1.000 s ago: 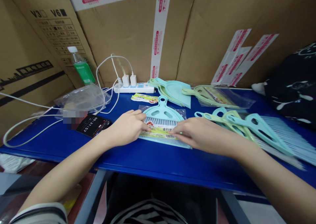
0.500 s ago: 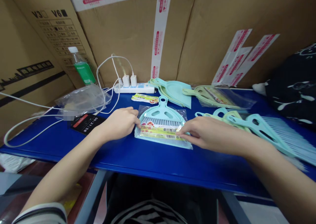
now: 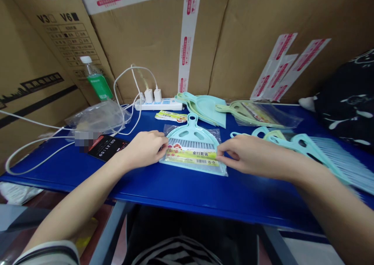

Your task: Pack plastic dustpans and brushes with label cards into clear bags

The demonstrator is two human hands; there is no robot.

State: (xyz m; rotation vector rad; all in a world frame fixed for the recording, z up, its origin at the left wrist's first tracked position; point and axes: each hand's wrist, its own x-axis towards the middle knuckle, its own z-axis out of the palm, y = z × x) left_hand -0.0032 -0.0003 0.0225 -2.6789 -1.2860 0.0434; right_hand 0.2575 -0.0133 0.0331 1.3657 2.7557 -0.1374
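Observation:
A light blue dustpan-and-brush set (image 3: pixel 191 132) lies flat in a clear plastic bag (image 3: pixel 222 171) on the blue table, its handle pointing away from me. Grey bristles show above a yellow-green printed label (image 3: pixel 193 156) with red mushrooms. At the bag's left edge, my left hand (image 3: pixel 149 149) has its fingers curled and pinched on the plastic. Thumb and fingers of my right hand (image 3: pixel 244 156) pinch the opposite edge, close to the label's right end.
Behind are stacked dustpans (image 3: pixel 209 107), a loose label (image 3: pixel 171 116), a power strip (image 3: pixel 163 104) and a bagged green set (image 3: pixel 257 113). Blue brushes (image 3: pixel 315 156) lie right. Leftward are a phone (image 3: pixel 106 147), cables, crumpled plastic (image 3: pixel 97 117) and a bottle (image 3: pixel 99 84). Cardboard (image 3: pixel 152 43) stands behind.
My right hand has shifted slightly right, from over the label to the bag's edge. The fingers of my left hand have curled in more. The dustpan set stays in place.

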